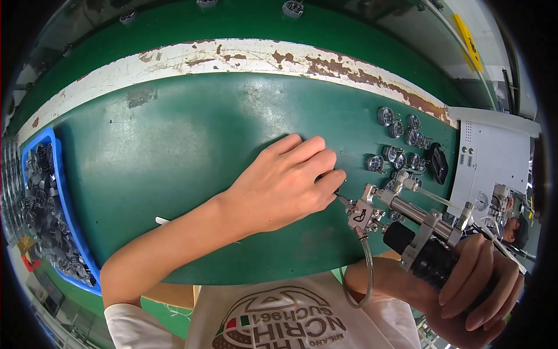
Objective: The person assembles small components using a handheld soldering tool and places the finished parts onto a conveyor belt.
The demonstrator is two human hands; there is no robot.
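Note:
My right hand is wrapped round the black body of a metal dispensing valve, at the lower right. The valve's metal block and thin nozzle point left, toward my left fingertips. Over the middle of the green mat, my left hand is closed with its fingers curled. A small dark bit shows at its fingertips beside the nozzle, but the rest of what it grips is hidden. Clear tubing loops down from the metal block. Several small round grey parts with pins stand just beyond the valve.
At the left, a blue bin holds many dark parts. A grey control box with a gauge stands at the right, near a black piece. Past the worn white ledge, a green strip carries more round parts.

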